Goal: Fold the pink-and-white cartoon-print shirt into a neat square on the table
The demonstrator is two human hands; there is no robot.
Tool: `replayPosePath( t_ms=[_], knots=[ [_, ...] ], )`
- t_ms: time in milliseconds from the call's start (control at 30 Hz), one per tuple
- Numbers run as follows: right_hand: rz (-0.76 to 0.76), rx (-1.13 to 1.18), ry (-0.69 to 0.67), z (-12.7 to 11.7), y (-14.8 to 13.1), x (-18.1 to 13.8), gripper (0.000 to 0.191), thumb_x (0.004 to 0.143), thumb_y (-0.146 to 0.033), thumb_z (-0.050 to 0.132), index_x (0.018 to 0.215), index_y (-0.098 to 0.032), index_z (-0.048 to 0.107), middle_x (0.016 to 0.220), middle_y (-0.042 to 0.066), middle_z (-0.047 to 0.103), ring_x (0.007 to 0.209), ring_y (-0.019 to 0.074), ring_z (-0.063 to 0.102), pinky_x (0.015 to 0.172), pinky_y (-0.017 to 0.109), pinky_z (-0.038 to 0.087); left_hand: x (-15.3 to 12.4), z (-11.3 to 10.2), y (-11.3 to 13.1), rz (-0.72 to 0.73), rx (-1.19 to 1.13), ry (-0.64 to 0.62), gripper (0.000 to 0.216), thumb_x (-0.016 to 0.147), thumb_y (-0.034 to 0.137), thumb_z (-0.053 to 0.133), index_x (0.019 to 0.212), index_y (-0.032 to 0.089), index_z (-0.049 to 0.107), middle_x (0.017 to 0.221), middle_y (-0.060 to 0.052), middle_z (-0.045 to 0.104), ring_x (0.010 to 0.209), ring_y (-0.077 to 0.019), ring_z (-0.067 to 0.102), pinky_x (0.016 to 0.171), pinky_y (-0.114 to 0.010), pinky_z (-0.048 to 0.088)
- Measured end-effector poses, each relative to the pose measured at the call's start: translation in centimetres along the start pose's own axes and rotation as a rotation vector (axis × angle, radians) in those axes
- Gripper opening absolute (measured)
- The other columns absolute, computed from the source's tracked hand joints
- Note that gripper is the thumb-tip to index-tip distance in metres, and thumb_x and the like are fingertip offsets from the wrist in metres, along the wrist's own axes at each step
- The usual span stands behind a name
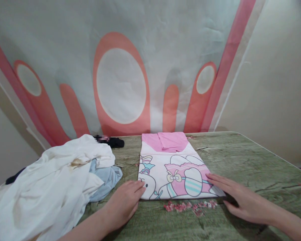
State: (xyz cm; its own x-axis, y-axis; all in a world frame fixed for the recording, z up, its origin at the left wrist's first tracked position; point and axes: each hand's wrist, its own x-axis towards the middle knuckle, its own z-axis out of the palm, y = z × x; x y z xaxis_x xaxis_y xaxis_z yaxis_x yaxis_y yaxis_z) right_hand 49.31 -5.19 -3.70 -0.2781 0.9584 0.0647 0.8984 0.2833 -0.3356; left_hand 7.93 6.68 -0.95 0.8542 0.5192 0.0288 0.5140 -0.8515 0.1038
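A folded pink-and-white garment (pixel 170 160), seemingly a T-shirt, lies flat with cartoon animal prints on its front and a plain pink folded part at the far end. My left hand (pixel 129 201) rests at its near left corner, fingertips touching the cloth and fingers lying close together; the thumb is mostly hidden. On the near right edge, my right hand (pixel 237 197) has its fingers stretched out over the cloth, the thumb apart and just off the corner. Neither hand lifts the fabric.
A heap of crumpled white clothes (pixel 47 180) covers the table's left side, with a light blue cloth (pixel 107 180) poking out. Behind it lies a small black item (pixel 116 143). The wood-patterned table (pixel 256 164) meets a printed backdrop (pixel 72 33) at its far edge.
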Motion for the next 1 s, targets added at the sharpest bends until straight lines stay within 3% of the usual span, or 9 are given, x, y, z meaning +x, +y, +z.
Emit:
replayPosePath(
  t_ms=[233, 467, 667, 833, 1000],
  knots=[
    [-0.026, -0.063, 0.018, 0.8, 1.7, 1.8, 0.057, 0.071, -0.012, 0.044, 0.125, -0.028, 0.051, 0.134, 0.001, 0.046, 0.120, 0.0210, 0.045, 0.102, 0.039, 0.037, 1.0, -0.2, -0.6, -0.060, -0.122, 0.111, 0.033, 0.078, 0.010, 0.045, 0.105, 0.024, 0.059, 0.113, -0.004, 0.059, 0.103, -0.0199, 0.052, 0.091, -0.036, 0.039],
    [-0.025, 0.048, 0.111, 0.8, 1.9, 2.6, 0.034, 0.081, -0.019, 0.041, 0.107, -0.025, 0.063, 0.120, 0.005, 0.059, 0.112, 0.0215, 0.052, 0.097, 0.041, 0.041, 1.2, -0.2, -1.3, -0.034, -0.335, 0.210, 0.031, 0.083, 0.012, 0.041, 0.106, 0.024, 0.057, 0.112, 0.000, 0.061, 0.107, -0.0150, 0.051, 0.100, -0.032, 0.033],
    [0.024, 0.231, 0.066, 0.1, 1.9, 1.7, 0.029, 0.084, -0.030, 0.043, 0.103, -0.025, 0.065, 0.116, 0.005, 0.062, 0.110, 0.0227, 0.054, 0.097, 0.038, 0.042, 0.6, -2.1, -0.5, 0.007, -0.445, 0.102, 0.031, 0.089, 0.017, 0.036, 0.111, 0.027, 0.056, 0.113, 0.003, 0.061, 0.107, -0.0125, 0.053, 0.105, -0.030, 0.028],
    [0.138, 0.341, -0.019, -2.0, -0.1, -0.2, 0.029, 0.083, -0.033, 0.046, 0.101, -0.025, 0.067, 0.109, 0.006, 0.064, 0.105, 0.0252, 0.056, 0.095, 0.040, 0.041, -1.6, -4.1, 1.2, 0.074, -0.592, -0.018, 0.034, 0.090, 0.021, 0.039, 0.120, 0.031, 0.053, 0.119, 0.002, 0.058, 0.110, -0.0149, 0.052, 0.107, -0.034, 0.025],
    [0.216, 0.499, -0.162, -4.6, -2.7, -0.9, 0.024, 0.079, -0.032, 0.050, 0.085, -0.024, 0.071, 0.088, 0.005, 0.068, 0.089, 0.0254, 0.059, 0.082, 0.036, 0.047, -2.9, -6.0, 2.3, -0.024, -0.914, -0.071, 0.029, 0.090, 0.031, 0.043, 0.113, 0.026, 0.061, 0.115, -0.003, 0.061, 0.110, -0.0202, 0.051, 0.100, -0.032, 0.033]
  ],
)
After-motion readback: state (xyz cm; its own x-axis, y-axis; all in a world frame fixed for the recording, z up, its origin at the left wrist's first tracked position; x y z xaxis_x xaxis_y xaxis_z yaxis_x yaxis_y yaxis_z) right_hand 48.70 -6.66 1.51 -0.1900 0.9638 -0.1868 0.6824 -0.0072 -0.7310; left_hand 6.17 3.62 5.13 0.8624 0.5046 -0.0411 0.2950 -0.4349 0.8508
